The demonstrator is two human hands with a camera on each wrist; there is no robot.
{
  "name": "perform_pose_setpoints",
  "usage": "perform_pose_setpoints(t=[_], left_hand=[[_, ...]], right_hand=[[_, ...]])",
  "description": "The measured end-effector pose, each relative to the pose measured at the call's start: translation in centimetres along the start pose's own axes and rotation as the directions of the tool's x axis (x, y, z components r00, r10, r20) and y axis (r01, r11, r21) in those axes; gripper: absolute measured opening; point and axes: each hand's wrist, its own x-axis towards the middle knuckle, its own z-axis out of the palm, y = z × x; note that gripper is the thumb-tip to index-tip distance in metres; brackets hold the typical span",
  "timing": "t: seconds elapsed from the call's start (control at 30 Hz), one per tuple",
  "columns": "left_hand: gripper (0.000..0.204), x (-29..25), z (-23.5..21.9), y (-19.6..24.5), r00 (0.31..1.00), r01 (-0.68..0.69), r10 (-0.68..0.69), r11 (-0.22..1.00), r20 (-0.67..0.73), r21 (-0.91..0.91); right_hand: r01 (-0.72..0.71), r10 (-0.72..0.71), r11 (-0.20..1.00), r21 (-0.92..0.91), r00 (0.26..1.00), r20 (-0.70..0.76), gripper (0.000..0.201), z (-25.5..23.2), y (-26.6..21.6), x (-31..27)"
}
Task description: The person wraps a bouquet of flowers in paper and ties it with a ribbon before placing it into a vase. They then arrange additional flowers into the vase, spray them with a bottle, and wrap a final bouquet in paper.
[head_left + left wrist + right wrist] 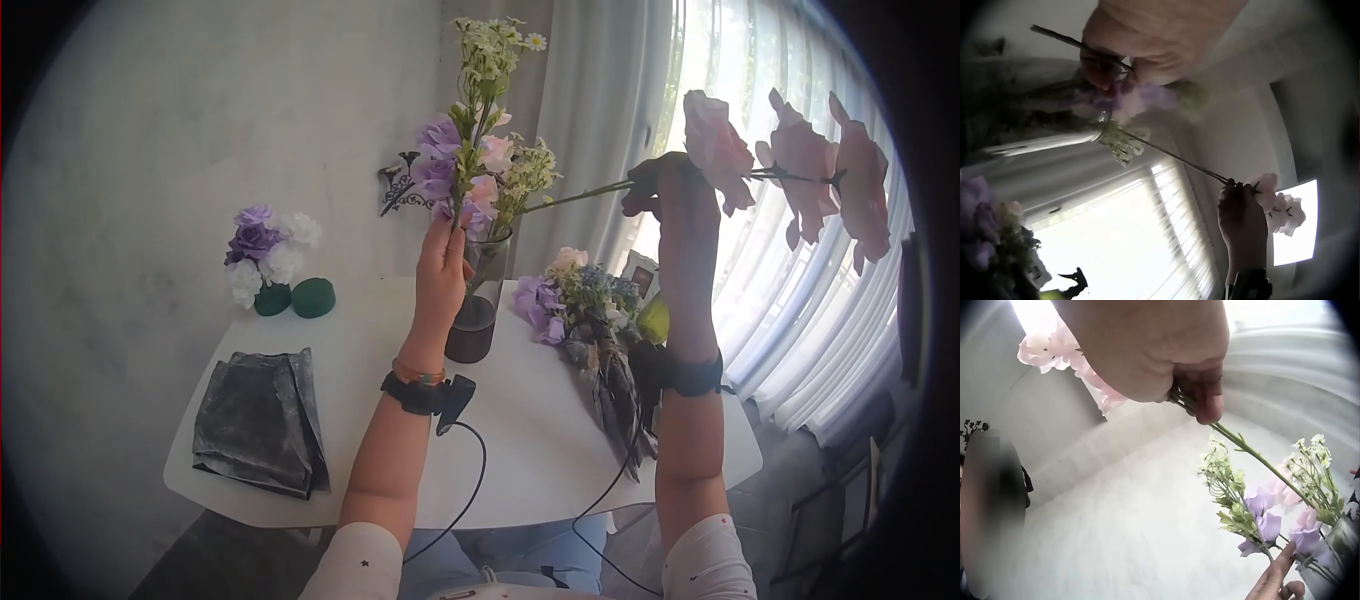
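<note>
A tall glass vase (487,275), dark in its lower part, stands on the table and holds purple and pink flowers and white daisy-like sprigs (530,172). Just in front of its mouth my left hand (440,275) pinches the stem of a tall spray with small white flowers (490,50); the cut stem end (1054,35) sticks out beyond the fingers in the left wrist view. Raised to the right, my right hand (685,215) grips the green stems (1250,450) of pink roses (800,170). The roses lean outward, while their stems slant down toward the vase mouth.
A wrapped bouquet (605,350) lies right of the vase on the white table (510,450). At the left are folded dark sheets (255,425), green foam (314,298) and purple and white flowers (270,245). Cables hang from both wrists. Curtains (790,290) are at the right.
</note>
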Motion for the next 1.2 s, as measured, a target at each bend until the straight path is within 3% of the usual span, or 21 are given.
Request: perform_pose_setpoints(t=[0.07, 0.17, 0.37, 0.43, 0.6, 0.63, 0.73, 0.8, 0.87, 1.0, 1.07, 1.2], left_hand=[[0.033, 0.4, 0.3, -0.8, 1.000, 0.009, -0.010, 0.999, -0.022, -0.050], [0.032, 1.2, 0.3, -1.5, 0.998, -0.022, 0.019, 0.997, -0.055, -0.069], [0.033, 3.0, -0.6, -1.6, 1.000, -0.007, 0.008, 0.981, 0.002, -0.193], [0.035, 3.2, -0.8, -1.3, 0.998, -0.058, 0.066, 0.967, 0.024, -0.248], [0.038, 3.1, -1.6, 0.1, 0.987, 0.135, -0.102, 0.944, 0.123, -0.300], [0.039, 3.1, -1.6, 0.1, 0.982, 0.173, -0.143, 0.941, 0.121, -0.292], [0.037, 3.2, -1.8, -0.4, 0.977, 0.209, -0.183, 0.917, 0.108, -0.339], [0.036, 3.2, -1.7, -1.2, 0.979, 0.202, -0.179, 0.907, 0.095, -0.371], [0.035, 3.3, -1.5, -1.5, 0.981, 0.193, -0.176, 0.895, 0.080, -0.401], [0.030, 3.2, -1.6, -1.4, 0.980, 0.198, -0.183, 0.870, 0.079, -0.452], [0.027, 3.2, -1.8, -1.3, 0.979, 0.203, -0.183, 0.856, 0.089, -0.475], [0.025, 3.3, -1.7, -1.3, 0.983, 0.178, -0.182, 0.873, 0.035, -0.453]], right_hand=[[0.006, -0.007, 1.000, 0.022, 0.999, 0.036, 0.026, 1.2, 0.2, 1.2], [-0.017, 0.024, 0.999, -0.029, 0.971, 0.239, 0.027, 2.7, 0.7, 2.7], [-0.104, 0.115, 0.993, -0.048, 0.933, 0.341, 0.023, 6.6, 4.6, 3.8], [-0.132, 0.154, 0.988, -0.083, 0.909, 0.387, 0.024, 7.8, 5.8, 3.8], [-0.200, 0.282, 0.958, -0.207, 0.798, 0.532, 0.026, 10.1, 9.8, 2.5], [-0.193, 0.210, 0.977, -0.090, 0.807, 0.551, 0.025, 10.7, 10.7, 1.9], [-0.135, 0.199, 0.979, -0.152, 0.786, 0.585, 0.024, 11.4, 13.2, 0.2], [-0.096, 0.136, 0.991, -0.098, 0.786, 0.603, 0.025, 11.7, 14.4, -0.5], [-0.086, 0.367, 0.897, -0.434, 0.692, 0.622, 0.026, 11.8, 12.9, -0.5], [-0.164, 0.277, 0.956, -0.241, 0.769, 0.576, 0.027, 11.8, 10.2, -1.2], [-0.249, 0.182, 0.968, 0.021, 0.762, 0.622, 0.028, 11.6, 10.8, -1.0], [-0.133, 0.209, 0.975, -0.177, 0.816, 0.539, 0.028, 10.9, 9.7, -0.8]])
